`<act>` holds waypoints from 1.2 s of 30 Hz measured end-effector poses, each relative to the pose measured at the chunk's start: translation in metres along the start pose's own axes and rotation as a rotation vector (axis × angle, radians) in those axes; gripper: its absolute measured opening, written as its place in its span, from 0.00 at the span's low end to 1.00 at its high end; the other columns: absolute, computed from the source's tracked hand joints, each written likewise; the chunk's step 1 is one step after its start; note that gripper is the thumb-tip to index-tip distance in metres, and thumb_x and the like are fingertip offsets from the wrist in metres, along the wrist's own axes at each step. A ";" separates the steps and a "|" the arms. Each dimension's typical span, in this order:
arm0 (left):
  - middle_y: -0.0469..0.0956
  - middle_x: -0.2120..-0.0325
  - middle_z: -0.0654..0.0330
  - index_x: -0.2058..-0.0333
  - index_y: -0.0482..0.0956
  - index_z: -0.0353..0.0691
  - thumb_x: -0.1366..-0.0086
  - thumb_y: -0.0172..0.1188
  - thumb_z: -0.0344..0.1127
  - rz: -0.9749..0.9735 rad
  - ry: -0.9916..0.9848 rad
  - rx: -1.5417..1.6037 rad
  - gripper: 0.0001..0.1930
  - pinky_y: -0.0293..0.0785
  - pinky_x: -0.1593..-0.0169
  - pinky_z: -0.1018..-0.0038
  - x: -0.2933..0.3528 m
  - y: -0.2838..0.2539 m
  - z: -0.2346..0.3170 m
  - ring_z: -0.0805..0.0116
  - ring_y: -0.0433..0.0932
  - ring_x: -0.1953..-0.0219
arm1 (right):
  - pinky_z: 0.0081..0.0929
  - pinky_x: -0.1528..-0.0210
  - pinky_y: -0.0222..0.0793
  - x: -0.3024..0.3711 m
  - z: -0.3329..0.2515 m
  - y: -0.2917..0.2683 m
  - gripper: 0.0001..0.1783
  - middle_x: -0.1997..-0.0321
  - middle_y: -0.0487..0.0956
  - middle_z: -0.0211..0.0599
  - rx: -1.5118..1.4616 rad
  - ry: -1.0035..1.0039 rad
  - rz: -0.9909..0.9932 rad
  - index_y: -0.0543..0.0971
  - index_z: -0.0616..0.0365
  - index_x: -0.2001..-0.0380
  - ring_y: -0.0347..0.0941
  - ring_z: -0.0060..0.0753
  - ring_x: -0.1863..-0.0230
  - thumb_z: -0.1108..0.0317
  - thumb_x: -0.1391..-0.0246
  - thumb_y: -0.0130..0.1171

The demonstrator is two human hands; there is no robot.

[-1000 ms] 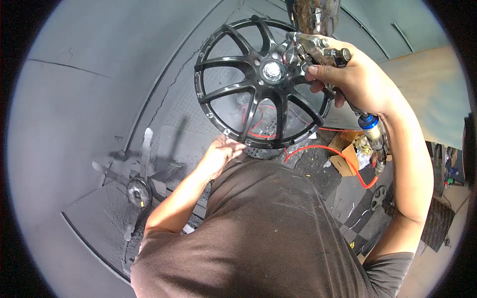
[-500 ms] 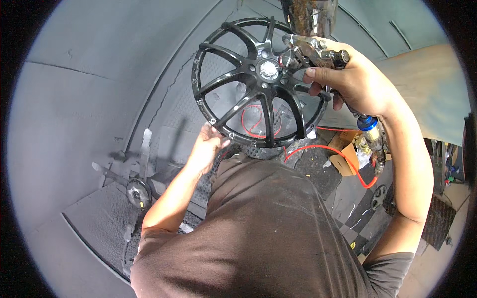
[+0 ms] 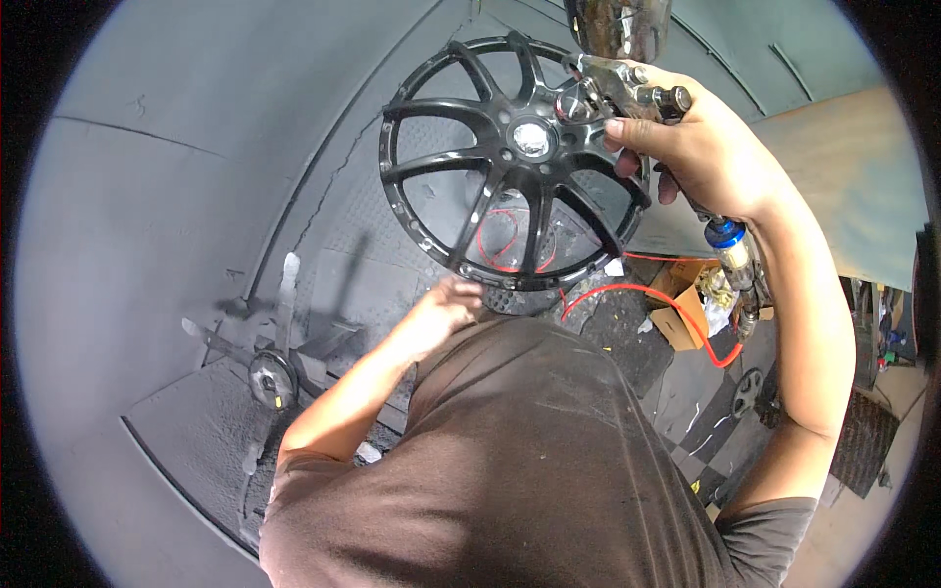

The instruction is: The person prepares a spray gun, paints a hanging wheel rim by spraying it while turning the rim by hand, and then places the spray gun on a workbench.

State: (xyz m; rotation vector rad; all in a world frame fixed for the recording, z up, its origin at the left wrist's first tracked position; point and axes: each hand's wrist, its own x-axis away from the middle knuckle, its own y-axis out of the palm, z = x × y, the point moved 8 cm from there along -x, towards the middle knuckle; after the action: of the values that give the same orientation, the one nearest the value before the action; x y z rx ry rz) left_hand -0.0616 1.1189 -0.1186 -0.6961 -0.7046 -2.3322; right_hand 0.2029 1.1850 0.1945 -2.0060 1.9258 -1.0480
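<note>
A black multi-spoke car wheel rim (image 3: pixel 541 211) faces up in front of me, with a silvery centre (image 3: pixel 530 140). My right hand (image 3: pixel 676 147) is closed around a spray gun (image 3: pixel 627 96), whose nozzle end overlaps the wheel's right spokes in view. A dark, paint-stained cup (image 3: pixel 619 27) sits on top of the gun, and a blue-collared clear fitting (image 3: pixel 730 250) hangs from its handle. At the wheel's lower edge is my left hand (image 3: pixel 453 306), its fingers curled against the outer lip. The fingertips are partly hidden and slightly blurred.
A red hose (image 3: pixel 642 291) loops from the gun's fitting across the floor. Beyond it lies an open cardboard box (image 3: pixel 679 318) with crumpled material. On the left stands a grey-coated stand with a round hub (image 3: pixel 272 380). Grey walls (image 3: pixel 167 225) enclose the left side.
The wheel has turned counterclockwise. My left hand has moved right along its lower edge. My right hand and the spray gun have shifted only slightly.
</note>
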 end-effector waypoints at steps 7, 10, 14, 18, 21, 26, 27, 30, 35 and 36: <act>0.73 0.48 0.60 0.39 0.64 0.39 0.49 0.44 0.19 0.331 0.297 0.304 0.34 0.69 0.42 0.63 0.004 -0.052 0.065 0.63 0.74 0.44 | 0.20 0.74 0.74 0.004 -0.003 0.005 0.13 0.65 0.80 0.30 -0.024 -0.043 -0.029 0.77 0.56 0.52 0.78 0.20 0.66 0.66 0.38 0.57; 0.71 0.46 0.59 0.38 0.61 0.39 0.48 0.44 0.19 0.278 0.249 0.316 0.34 0.68 0.40 0.62 0.008 -0.034 0.062 0.61 0.72 0.42 | 0.21 0.74 0.75 0.000 -0.004 0.007 0.14 0.64 0.81 0.30 -0.008 -0.014 -0.057 0.77 0.55 0.50 0.78 0.20 0.66 0.66 0.38 0.57; 0.70 0.46 0.56 0.40 0.62 0.37 0.47 0.49 0.22 0.171 0.187 0.329 0.32 0.68 0.39 0.63 0.008 -0.010 0.042 0.57 0.70 0.38 | 0.22 0.73 0.75 -0.001 -0.006 0.001 0.16 0.65 0.80 0.29 0.004 -0.007 0.014 0.76 0.54 0.48 0.77 0.21 0.66 0.65 0.38 0.58; 0.67 0.40 0.47 0.40 0.60 0.28 0.46 0.51 0.25 0.129 0.041 0.223 0.32 0.68 0.38 0.65 0.013 0.009 0.021 0.54 0.68 0.37 | 0.22 0.74 0.74 -0.009 -0.002 -0.003 0.16 0.66 0.80 0.28 -0.003 -0.007 0.044 0.76 0.54 0.48 0.76 0.21 0.67 0.65 0.38 0.58; 0.66 0.40 0.39 0.33 0.54 0.26 0.46 0.51 0.27 -0.081 0.037 -0.027 0.39 0.70 0.40 0.67 0.012 0.025 0.016 0.56 0.69 0.38 | 0.22 0.74 0.74 -0.014 0.000 -0.003 0.17 0.67 0.79 0.29 0.000 0.011 0.032 0.76 0.54 0.48 0.76 0.21 0.67 0.65 0.39 0.58; 0.76 0.58 0.56 0.46 0.65 0.33 0.44 0.50 0.25 0.239 0.080 0.079 0.24 0.74 0.47 0.68 0.001 -0.041 0.037 0.64 0.77 0.53 | 0.22 0.75 0.74 -0.017 -0.004 0.002 0.15 0.70 0.78 0.29 0.009 -0.042 0.026 0.76 0.55 0.49 0.75 0.20 0.70 0.65 0.39 0.58; 0.75 0.59 0.58 0.46 0.65 0.34 0.44 0.51 0.24 0.343 0.186 0.173 0.24 0.75 0.47 0.68 -0.001 -0.055 0.047 0.64 0.77 0.54 | 0.22 0.75 0.74 -0.018 -0.004 0.004 0.15 0.70 0.78 0.29 0.036 -0.058 0.005 0.76 0.55 0.50 0.75 0.20 0.70 0.65 0.39 0.58; 0.73 0.59 0.58 0.45 0.64 0.35 0.45 0.51 0.24 0.397 0.258 0.255 0.25 0.75 0.48 0.67 0.003 -0.061 0.067 0.64 0.76 0.53 | 0.22 0.75 0.73 -0.020 -0.005 0.008 0.14 0.71 0.78 0.30 0.027 -0.058 -0.034 0.76 0.55 0.50 0.75 0.20 0.71 0.66 0.38 0.58; 0.70 0.49 0.47 0.45 0.62 0.29 0.46 0.52 0.24 0.196 0.146 0.217 0.27 0.73 0.44 0.66 0.000 -0.034 0.037 0.55 0.72 0.43 | 0.22 0.74 0.73 -0.020 0.000 0.001 0.16 0.69 0.78 0.30 0.052 -0.046 -0.001 0.76 0.54 0.47 0.75 0.20 0.71 0.66 0.38 0.57; 0.70 0.49 0.47 0.45 0.62 0.29 0.46 0.52 0.24 0.195 0.145 0.214 0.27 0.73 0.44 0.66 0.004 -0.027 0.036 0.55 0.72 0.43 | 0.22 0.74 0.74 -0.019 0.002 -0.002 0.18 0.69 0.79 0.30 0.024 -0.030 0.028 0.76 0.53 0.46 0.75 0.20 0.71 0.66 0.38 0.57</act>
State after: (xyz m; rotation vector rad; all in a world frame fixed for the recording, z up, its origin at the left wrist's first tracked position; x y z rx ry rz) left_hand -0.0716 1.1583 -0.0985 -0.4718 -0.7708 -2.0693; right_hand 0.2076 1.2025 0.1872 -1.9657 1.9114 -1.0230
